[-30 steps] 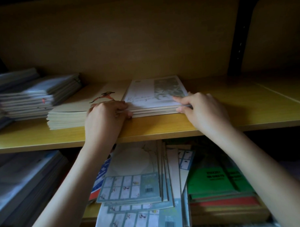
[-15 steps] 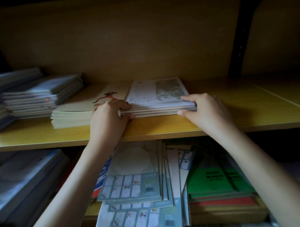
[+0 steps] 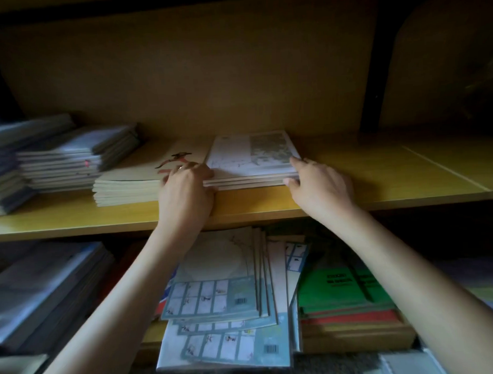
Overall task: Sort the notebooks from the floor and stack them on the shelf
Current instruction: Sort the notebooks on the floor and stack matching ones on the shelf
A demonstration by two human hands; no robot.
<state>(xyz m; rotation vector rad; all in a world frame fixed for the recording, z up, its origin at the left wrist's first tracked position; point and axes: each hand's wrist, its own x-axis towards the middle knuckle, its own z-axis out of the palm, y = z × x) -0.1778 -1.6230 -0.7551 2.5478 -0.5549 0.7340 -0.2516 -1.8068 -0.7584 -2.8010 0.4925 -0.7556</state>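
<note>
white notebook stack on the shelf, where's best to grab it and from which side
Take the white notebook stack at its two front corners, coming in from the open front of the shelf. It lies flat and thin, the back panel closes the far side, and the cream stack sits close on its left. The left hand and right hand pinch those corners now.

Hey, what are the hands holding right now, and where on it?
A small stack of notebooks on the shelf: the left hand grips its left front corner, and the right hand pinches its right front corner.
</note>
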